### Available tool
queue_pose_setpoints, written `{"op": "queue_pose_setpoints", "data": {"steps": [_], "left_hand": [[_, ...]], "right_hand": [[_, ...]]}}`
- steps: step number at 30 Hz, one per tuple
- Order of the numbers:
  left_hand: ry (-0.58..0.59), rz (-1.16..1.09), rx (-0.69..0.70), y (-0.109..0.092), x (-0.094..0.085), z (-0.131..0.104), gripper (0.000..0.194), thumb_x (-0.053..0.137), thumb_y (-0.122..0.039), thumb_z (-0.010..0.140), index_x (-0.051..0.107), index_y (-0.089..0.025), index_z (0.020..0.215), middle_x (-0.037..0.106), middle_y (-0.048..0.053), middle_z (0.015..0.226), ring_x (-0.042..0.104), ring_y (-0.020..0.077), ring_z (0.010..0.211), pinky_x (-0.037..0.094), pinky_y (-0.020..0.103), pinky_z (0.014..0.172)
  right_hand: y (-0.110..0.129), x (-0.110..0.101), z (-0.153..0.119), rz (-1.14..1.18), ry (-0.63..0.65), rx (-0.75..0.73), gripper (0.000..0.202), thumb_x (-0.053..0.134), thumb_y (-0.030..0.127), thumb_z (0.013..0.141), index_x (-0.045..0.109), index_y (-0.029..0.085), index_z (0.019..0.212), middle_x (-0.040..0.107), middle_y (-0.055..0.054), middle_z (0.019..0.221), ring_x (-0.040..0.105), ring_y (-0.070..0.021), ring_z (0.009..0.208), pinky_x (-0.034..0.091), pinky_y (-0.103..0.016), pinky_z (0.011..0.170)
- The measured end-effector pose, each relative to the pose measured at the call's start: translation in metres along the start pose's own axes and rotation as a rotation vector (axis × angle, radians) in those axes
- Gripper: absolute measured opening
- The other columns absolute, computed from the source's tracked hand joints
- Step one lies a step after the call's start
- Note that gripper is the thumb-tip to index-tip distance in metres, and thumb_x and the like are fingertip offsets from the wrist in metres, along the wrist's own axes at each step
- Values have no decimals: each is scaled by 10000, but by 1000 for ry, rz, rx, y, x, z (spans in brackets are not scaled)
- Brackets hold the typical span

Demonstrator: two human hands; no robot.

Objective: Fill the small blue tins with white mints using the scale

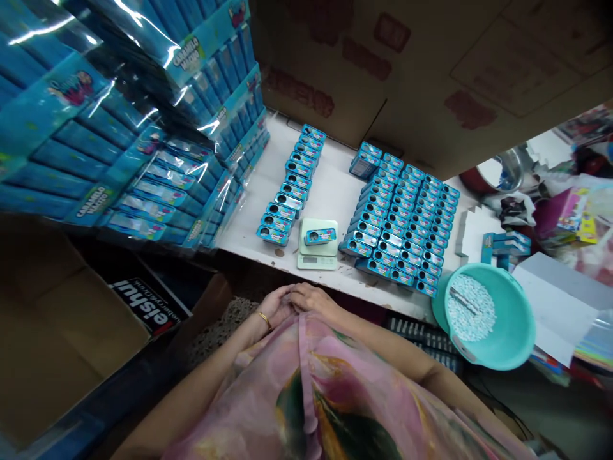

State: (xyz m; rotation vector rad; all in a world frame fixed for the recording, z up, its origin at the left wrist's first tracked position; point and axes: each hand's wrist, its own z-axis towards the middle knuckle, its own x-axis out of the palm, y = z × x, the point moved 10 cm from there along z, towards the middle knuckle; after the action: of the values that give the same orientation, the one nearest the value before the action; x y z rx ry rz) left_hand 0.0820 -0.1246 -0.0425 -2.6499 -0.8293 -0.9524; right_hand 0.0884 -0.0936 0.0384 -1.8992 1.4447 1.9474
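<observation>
My left hand (276,305), with a gold bangle at its wrist, and my right hand (310,298) are clasped together in front of my body, fingers folded over each other. No object shows in either. Just beyond them, a small white scale (318,262) stands by the table's front edge. One blue tin-like box (327,235) with a dark round spot lies on its pan. Left of the scale runs a row of similar blue boxes (291,181). A larger block of them (391,223) stands in several rows to the right.
Wrapped display packs of blue boxes (129,128) are stacked at the left. A turquoise tub (514,326) holds small white pellets (472,306) and a metal scoop (463,300). Behind the white table (330,176) stands a large carton (412,70). An open carton (62,338) sits lower left.
</observation>
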Motion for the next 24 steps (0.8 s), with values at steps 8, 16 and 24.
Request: {"op": "queue_pose_setpoints", "data": {"steps": [8, 16, 24], "left_hand": [[-106, 10, 52, -9, -19, 0, 203, 405, -113, 775, 594, -76, 710, 623, 89, 624, 598, 142, 578, 485, 249, 579], [-220, -57, 135, -31, -42, -2, 139, 459, -65, 748, 590, -54, 790, 640, 139, 744, 625, 166, 704, 519, 235, 619], [-365, -150, 253, -62, -83, -21, 203, 429, -47, 763, 557, -71, 919, 638, 119, 775, 636, 170, 731, 535, 245, 654]], "right_hand": [[-26, -39, -2, -13, -147, 61, 299, 342, 273, 873, 510, 216, 1113, 518, -47, 1116, 460, -141, 990, 393, -271, 843], [-125, -104, 27, -346, -156, 345, 467, 479, 272, 799, 354, 199, 1244, 437, -93, 1214, 388, -232, 1050, 377, -358, 824], [-231, -211, 77, -471, -394, 639, 366, 440, 272, 810, 386, 170, 1158, 523, -90, 1077, 462, -224, 937, 371, -313, 774]]}}
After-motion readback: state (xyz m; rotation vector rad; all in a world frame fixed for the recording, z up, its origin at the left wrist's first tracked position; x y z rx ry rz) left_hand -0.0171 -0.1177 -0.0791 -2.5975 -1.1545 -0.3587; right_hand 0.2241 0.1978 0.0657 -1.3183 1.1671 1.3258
